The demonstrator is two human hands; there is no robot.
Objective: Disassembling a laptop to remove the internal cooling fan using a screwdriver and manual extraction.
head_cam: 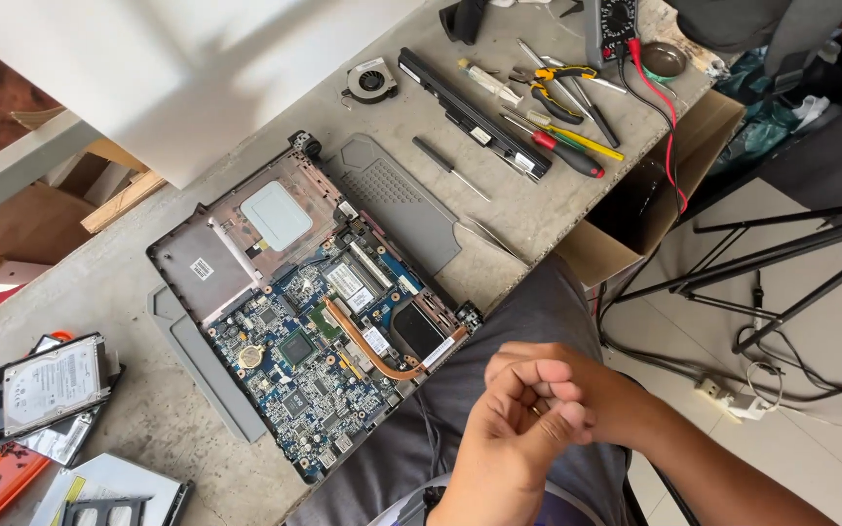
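Observation:
My left hand (511,433) and my right hand (592,390) are clasped together over my lap, off the front edge of the table. Their fingers are closed on each other, and I see no object in them. Just to their left lies an opened laptop base (209,268) with its blue motherboard (294,356) bare. A copper heat pipe (363,346) runs across the board. Neither hand touches the laptop.
A grey cover panel (401,200) and a grey strip (202,360) flank the laptop. Behind lie a fan (372,80), a long black battery (470,115), screwdrivers (567,146), pliers (553,88) and a multimeter (616,24). A hard drive (46,385) sits left. Floor cables (733,394) lie right.

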